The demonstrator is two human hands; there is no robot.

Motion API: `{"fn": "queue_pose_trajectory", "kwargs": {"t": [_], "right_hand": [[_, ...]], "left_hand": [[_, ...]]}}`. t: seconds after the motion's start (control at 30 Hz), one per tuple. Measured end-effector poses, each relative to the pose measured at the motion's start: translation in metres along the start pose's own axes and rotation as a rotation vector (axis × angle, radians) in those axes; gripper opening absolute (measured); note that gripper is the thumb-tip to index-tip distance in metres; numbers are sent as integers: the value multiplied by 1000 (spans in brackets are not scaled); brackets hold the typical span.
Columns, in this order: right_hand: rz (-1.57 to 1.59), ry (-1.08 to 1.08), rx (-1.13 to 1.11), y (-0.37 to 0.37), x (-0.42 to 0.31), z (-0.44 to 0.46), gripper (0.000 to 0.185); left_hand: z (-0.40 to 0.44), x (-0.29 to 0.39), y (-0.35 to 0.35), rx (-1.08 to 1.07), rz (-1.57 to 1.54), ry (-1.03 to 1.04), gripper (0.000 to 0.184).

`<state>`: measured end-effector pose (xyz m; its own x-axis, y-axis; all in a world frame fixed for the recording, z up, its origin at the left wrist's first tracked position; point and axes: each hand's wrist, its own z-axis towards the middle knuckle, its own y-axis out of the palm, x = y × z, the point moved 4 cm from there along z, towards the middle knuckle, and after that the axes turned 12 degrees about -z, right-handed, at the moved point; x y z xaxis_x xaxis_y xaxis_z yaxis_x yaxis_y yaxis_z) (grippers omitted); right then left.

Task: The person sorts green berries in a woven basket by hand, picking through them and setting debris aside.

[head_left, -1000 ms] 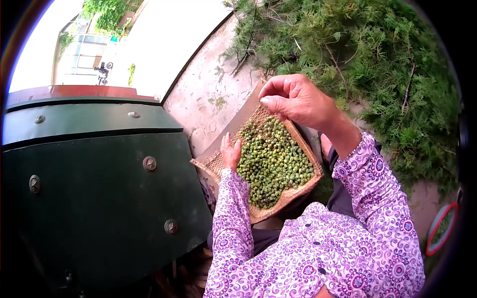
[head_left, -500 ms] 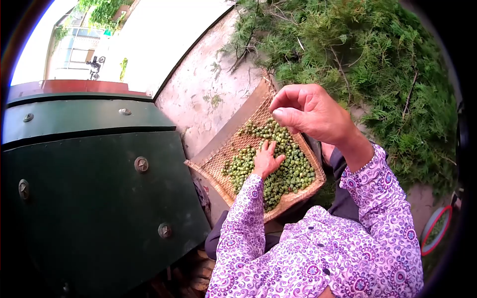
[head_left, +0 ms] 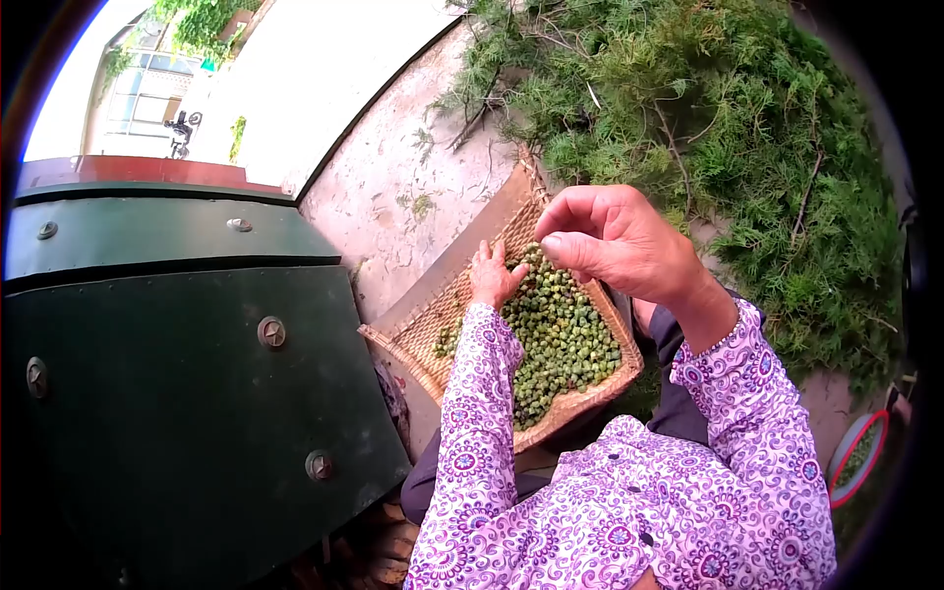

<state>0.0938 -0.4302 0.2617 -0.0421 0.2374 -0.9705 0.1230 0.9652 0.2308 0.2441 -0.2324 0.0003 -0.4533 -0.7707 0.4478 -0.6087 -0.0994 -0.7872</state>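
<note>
A woven basket tray point(head_left: 433, 379) rests at my lap, holding a heap of small green round fruits point(head_left: 560, 344). Over the upper left part of the heap, my left hand point(head_left: 495, 277) has its fingers spread and touches the fruits or hovers just above them. My right hand point(head_left: 624, 241) is raised above the tray's upper right side, with thumb and fingertips curled together. Whatever might be between those fingertips is too small or hidden to name.
Cut green conifer branches point(head_left: 708, 118) lie on the ground at the upper right. A dark green metal door panel point(head_left: 187, 413) with star studs fills the left. A red-rimmed round object point(head_left: 857, 457) is at the lower right. Concrete ground point(head_left: 383, 197) shows beyond the tray.
My left hand moved from the tray's left side onto the fruits, then back up and left, and the heap's left part shifted. My right hand stays raised, slightly further right and lower in view.
</note>
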Motion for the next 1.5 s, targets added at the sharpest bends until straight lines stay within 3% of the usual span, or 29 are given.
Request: {"fn": "queue_pose_trajectory", "kwargs": {"t": [0.13,0.3,0.5,0.53,0.63,0.77,0.87,0.97,1.5], "right_hand": [[27,25,13,0,0,0,18],[-44,-26,0,-1,0,-1,19],[-58,2,33,-2,0,-5,13],[-45,-2,30,-2,0,-5,13],[-39,-6,25,-2,-1,-5,14],[-41,24,13,-2,-1,-5,14],[-67,4,-4,-1,3,-2,18],[-57,26,15,1,-3,-1,14],[-87,32,-27,6,1,-1,16]], "left_hand": [[-23,26,8,85,90,42,70],[-62,46,18,134,114,44,53],[-97,47,21,83,143,148,42],[-97,38,18,144,67,168,36],[-83,-2,6,266,-166,-23,26],[-60,-44,-5,424,-195,-65,14],[-43,-54,-8,489,-196,6,11],[-35,-49,-9,509,-169,-54,10],[-17,-61,6,412,-106,-47,5]]}}
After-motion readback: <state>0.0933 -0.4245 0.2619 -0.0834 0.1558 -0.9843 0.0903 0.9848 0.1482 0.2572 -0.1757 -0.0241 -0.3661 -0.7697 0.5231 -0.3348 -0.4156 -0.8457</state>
